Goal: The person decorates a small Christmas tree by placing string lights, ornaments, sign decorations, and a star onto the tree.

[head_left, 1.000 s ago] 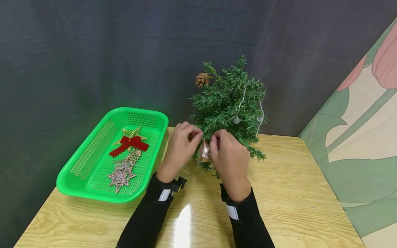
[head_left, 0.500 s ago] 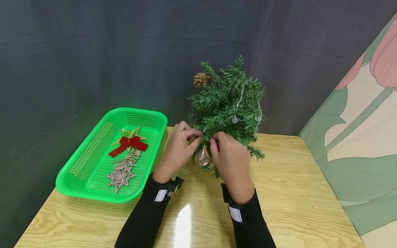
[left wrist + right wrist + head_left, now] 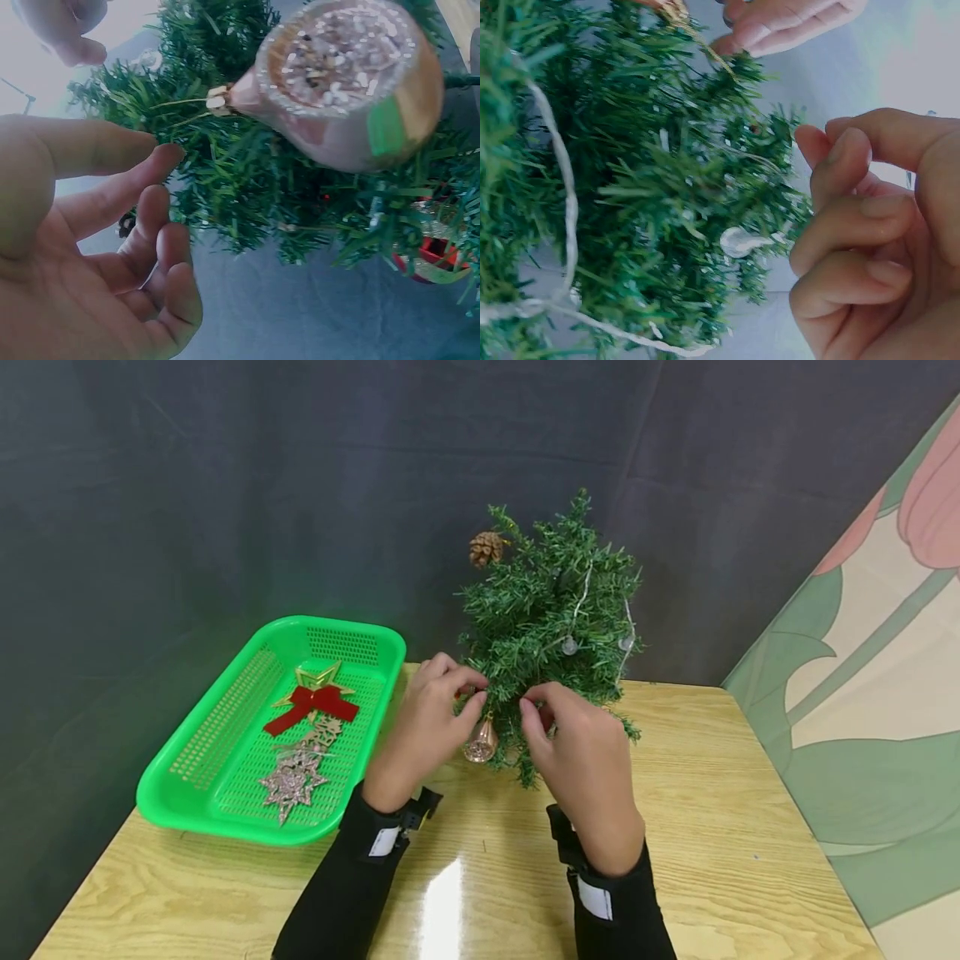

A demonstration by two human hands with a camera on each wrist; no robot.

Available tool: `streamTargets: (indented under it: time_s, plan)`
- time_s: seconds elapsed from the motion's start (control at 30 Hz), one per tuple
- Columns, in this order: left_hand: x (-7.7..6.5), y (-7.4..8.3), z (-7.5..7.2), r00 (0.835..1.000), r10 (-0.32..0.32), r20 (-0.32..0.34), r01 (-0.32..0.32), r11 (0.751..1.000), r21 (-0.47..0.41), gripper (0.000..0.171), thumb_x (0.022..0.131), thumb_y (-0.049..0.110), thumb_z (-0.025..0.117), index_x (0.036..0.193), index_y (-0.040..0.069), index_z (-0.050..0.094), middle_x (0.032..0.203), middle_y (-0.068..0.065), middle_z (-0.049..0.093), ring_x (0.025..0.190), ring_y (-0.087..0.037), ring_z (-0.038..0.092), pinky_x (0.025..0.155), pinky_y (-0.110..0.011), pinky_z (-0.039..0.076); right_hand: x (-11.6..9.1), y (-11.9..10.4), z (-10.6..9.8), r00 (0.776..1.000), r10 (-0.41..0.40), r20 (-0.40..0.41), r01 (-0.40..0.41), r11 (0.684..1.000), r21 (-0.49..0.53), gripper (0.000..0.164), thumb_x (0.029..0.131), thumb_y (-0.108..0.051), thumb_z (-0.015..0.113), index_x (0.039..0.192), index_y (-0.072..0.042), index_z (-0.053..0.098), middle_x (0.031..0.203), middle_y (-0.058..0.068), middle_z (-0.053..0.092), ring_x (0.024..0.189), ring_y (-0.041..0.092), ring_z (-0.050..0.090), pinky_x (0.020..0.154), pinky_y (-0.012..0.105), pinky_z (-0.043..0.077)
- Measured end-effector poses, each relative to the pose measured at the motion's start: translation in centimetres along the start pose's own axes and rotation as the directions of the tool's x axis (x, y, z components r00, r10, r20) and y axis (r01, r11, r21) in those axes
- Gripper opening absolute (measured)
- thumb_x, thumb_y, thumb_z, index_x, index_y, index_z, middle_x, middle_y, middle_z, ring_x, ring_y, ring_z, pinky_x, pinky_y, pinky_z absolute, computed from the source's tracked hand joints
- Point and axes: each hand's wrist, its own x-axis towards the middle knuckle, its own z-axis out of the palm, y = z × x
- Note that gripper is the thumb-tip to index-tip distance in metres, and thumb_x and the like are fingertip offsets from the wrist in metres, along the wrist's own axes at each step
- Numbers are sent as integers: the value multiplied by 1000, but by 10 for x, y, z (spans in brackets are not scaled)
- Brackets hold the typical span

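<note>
A rose-gold teardrop bauble point(image 3: 480, 743) hangs by a gold thread from a low front branch of a small green Christmas tree point(image 3: 555, 602); its glittery hollow face shows in the left wrist view. My left hand point(image 3: 431, 718) is at the branch just above it, thumb and index tips close together with nothing visible between them. Slightly apart from the foliage on the right, my right hand point(image 3: 588, 752) has loosely curled fingers point(image 3: 840, 161) and holds nothing visible. The thread point(image 3: 709, 52) loops over the branch tip near my left fingers.
Left on the wooden table point(image 3: 697, 810) stands a green basket point(image 3: 168, 760) with a red bow point(image 3: 318, 702), a gold star point(image 3: 322, 675) and glittery snowflake ornaments point(image 3: 292, 787). A pine cone point(image 3: 486, 549) and a light string point(image 3: 630, 627) hang on the tree. Dark cloth point(image 3: 300, 493) is behind.
My right hand has drawn back to the right, away from the branch and thread. The bauble has swung down and a little left, and hangs free. My left hand has barely moved.
</note>
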Motion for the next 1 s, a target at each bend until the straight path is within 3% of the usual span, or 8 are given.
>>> streamTargets:
  time_s: [0.37, 0.67, 0.87, 1.0]
  plan:
    - [-5, 8, -6, 999, 48, -15, -48, 999, 0, 15, 99, 10, 68, 113, 8, 75, 98, -6, 55, 84, -20, 49, 73, -33, 41, -2, 8, -14, 997, 60, -40, -59, 998, 14, 11, 100, -13, 67, 102, -6, 75, 74, 5, 69, 52, 8, 44, 49, 26, 33]
    - [-16, 27, -6, 978, 210, 11, -210, 977, -43, 13, 100, 11, 68, 112, 9, 73, 106, -6, 57, 84, -14, 46, 73, -29, 41, -6, 7, -25, 996, 41, -73, -39, 999, 34, 9, 99, -10, 67, 100, -7, 75, 70, 4, 66, 54, 9, 44, 51, 28, 35]
    - [-26, 30, -15, 965, 256, 46, -258, 966, 22, 13, 100, 14, 69, 112, 11, 72, 110, -3, 57, 91, -13, 49, 78, -28, 46, -7, 4, -23, 999, -3, -43, 6, 996, 90, 8, 99, -9, 67, 98, -7, 75, 66, 0, 61, 53, 8, 43, 52, 27, 37]
    - [-37, 18, -32, 971, 227, 79, -235, 967, 96, 15, 100, 16, 70, 114, 11, 71, 114, -5, 58, 95, -16, 54, 78, -31, 48, -6, 2, -22, 1000, -20, 3, 20, 995, 98, 8, 99, -10, 67, 98, -8, 75, 68, -1, 61, 54, 6, 43, 53, 27, 37]
